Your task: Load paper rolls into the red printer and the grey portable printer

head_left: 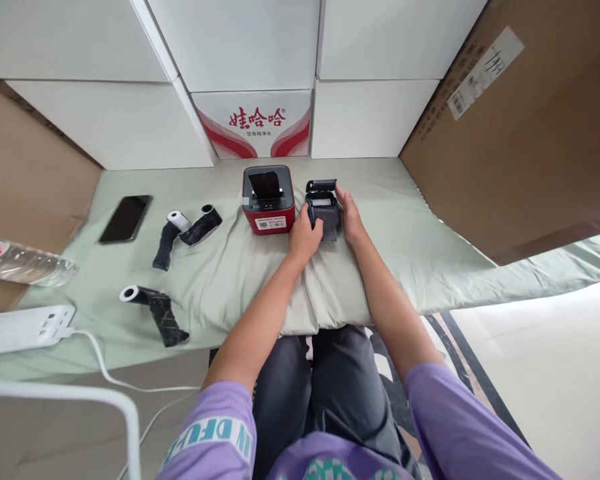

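Note:
A small black receipt printer (324,200) sits on the cloth in front of me with its lid (321,185) raised. Inside it lies a pale roll (322,202), and a strip of dark paper (326,223) hangs over its front. My left hand (305,235) grips its left side, the thumb resting on the dark strip. Around the right side my right hand (349,212) is closed, with fingertips beside the raised lid. Just left of it stands a red and black printer (269,215) with a dark sheet (265,185) sticking up from its top.
To the left lie a phone (125,219), several partly unrolled black paper rolls (200,228), a water bottle (35,263) and a white power strip (25,327) with a cable. White boxes (260,123) line the back. A large cardboard box (520,140) stands right.

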`<action>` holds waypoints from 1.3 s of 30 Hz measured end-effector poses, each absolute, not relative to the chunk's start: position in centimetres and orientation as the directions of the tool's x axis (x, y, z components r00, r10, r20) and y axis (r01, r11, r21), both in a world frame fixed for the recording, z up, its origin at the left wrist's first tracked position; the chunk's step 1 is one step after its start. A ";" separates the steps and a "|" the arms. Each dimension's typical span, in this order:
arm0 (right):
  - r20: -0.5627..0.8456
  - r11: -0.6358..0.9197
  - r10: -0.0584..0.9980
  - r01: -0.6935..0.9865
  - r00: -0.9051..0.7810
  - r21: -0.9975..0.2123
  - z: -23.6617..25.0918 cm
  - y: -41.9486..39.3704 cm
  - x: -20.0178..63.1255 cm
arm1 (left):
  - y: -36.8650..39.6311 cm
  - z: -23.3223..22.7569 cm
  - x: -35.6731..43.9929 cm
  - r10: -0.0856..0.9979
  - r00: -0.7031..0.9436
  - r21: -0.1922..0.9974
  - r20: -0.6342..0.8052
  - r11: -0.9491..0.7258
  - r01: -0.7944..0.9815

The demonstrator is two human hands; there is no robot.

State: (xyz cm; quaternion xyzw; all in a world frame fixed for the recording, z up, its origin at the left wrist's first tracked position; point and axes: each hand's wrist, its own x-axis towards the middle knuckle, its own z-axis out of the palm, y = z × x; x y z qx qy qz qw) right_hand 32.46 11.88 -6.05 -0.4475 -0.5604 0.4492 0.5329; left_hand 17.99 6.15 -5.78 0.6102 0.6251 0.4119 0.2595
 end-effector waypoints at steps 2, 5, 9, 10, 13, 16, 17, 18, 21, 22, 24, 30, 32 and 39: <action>0.212 0.213 0.977 0.050 -0.031 -0.976 -5.9 11.8 32.4 | 6.1 -5.8 18.0 0.978 -0.116 0.837 0.176 -0.086 0.541; 0.217 0.220 0.975 0.085 -0.050 -0.972 -5.8 11.7 32.4 | 6.1 -5.8 17.9 0.980 -0.110 0.842 0.166 -0.082 0.533; 0.215 0.220 0.975 0.093 -0.056 -0.971 -5.7 11.9 32.4 | 6.2 -5.8 17.9 0.985 -0.091 0.848 0.146 -0.077 0.524; 0.209 0.212 0.977 0.097 -0.041 -0.972 -5.6 12.1 32.4 | 6.2 -5.9 17.8 0.986 -0.083 0.851 0.145 -0.082 0.518; 0.187 0.177 0.981 0.152 0.052 -0.972 -4.9 12.6 32.6 | 6.4 -6.1 17.8 0.983 -0.081 0.865 0.167 -0.106 0.491; 0.277 0.216 0.949 0.331 0.150 -0.919 -3.8 12.9 32.8 | 6.6 -6.4 17.9 0.980 -0.082 0.870 0.181 -0.120 0.478; 0.318 0.238 0.936 0.400 0.148 -0.885 -3.5 12.9 32.8 | 6.6 -6.5 17.9 0.981 -0.077 0.870 0.180 -0.122 0.477; 0.346 0.253 0.929 0.453 0.134 -0.855 -3.2 13.1 32.7 | 6.6 -6.6 17.9 0.981 -0.071 0.871 0.179 -0.125 0.475; 0.315 0.223 0.940 0.466 0.131 -0.856 -2.5 13.8 32.5 | 6.7 -6.7 17.9 0.983 -0.063 0.880 0.172 -0.124 0.459; 0.278 0.189 0.947 0.425 0.158 -0.885 -2.3 14.2 32.4 | 6.7 -6.7 17.9 0.984 -0.062 0.884 0.169 -0.123 0.452; 0.207 0.141 0.957 0.299 0.203 -0.944 -1.8 15.1 32.5 | 6.7 -6.7 17.9 0.984 -0.064 0.891 0.167 -0.122 0.438; 0.234 0.230 0.965 0.047 0.122 -0.972 -0.2 15.3 33.1 | 6.7 -6.6 17.8 0.985 -0.050 0.884 0.166 -0.126 0.451; 0.273 0.264 0.959 0.109 0.077 -0.958 0.1 14.7 33.2 | 6.7 -6.7 17.8 0.985 -0.050 0.884 0.168 -0.128 0.450; 0.080 0.230 0.973 0.892 -0.216 -0.389 1.3 15.3 31.6 | 6.6 -6.7 18.0 0.983 -0.052 0.882 0.177 -0.135 0.451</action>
